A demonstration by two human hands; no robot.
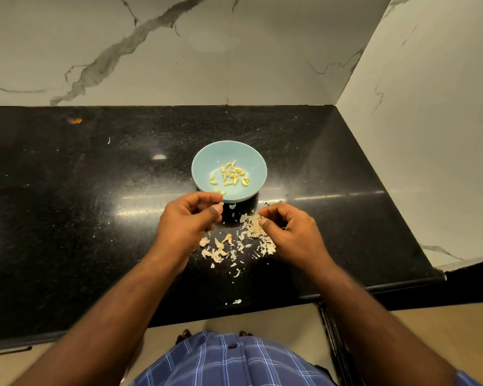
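A light blue bowl (207, 160) stands on the black counter (81, 204) and holds several peeled yellow garlic cloves (230, 174). My left hand (188, 215) hovers at the bowl's near rim, its thumb and fingers pinching a small pale clove (221, 203). My right hand (290, 232) is just right of it, fingers curled, over a heap of papery garlic skins (251, 229). Whether the right hand holds a thin bit of skin is unclear. More skins (216, 250) lie scattered between the two hands.
Marble walls close the counter at the back (179, 65) and on the right (430, 121). The counter's front edge (234, 316) runs near my body. A stray skin flake (237, 301) lies near that edge, and an orange speck (75, 120) sits far back left.
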